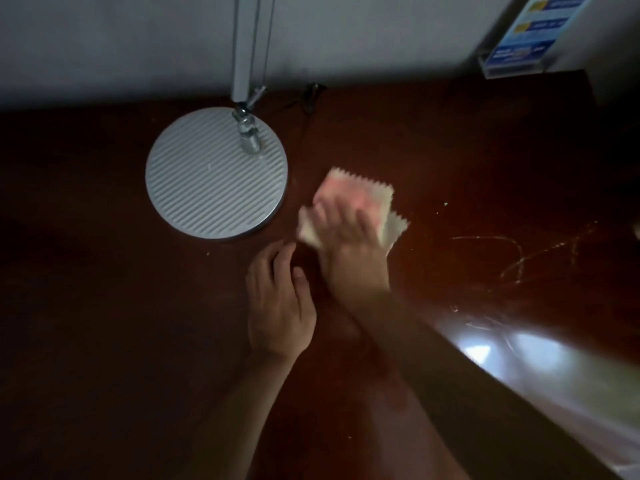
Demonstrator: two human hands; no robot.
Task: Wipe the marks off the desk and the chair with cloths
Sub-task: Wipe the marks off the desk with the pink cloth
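1. Dim shot, looking down at a dark reddish-brown desk [104, 306] that fills most of the frame, pale wall across the top.
2. Right hand [349, 237] just right of frame centre, pressed flat on a folded cloth [360, 192], fingers spread wide over it and palm down. Blurry, so can't tell if any fingertip curls under the edge.
3. Cloth pale cream with a pinkish patch, zigzag-cut edges poking out above and to the right of the hand, lying flat on the desk.
4. Left hand [277, 303] just below and left of the right one, near it but not touching the cloth. Fingers loosely curled and close together, holding nothing, resting on or just above the wood, hard to say which.
5. Thin whitish scribble marks [512, 251] on the desk at middle right, well apart from the cloth, with bright glare patches lower right.
6. Round ribbed silver lamp base [216, 173] left of centre, just beside the cloth, its metal stem [247, 43] running up out of the top edge.
7. Clear stand with a blue leaflet [530, 36] in the upper right corner, against the wall.
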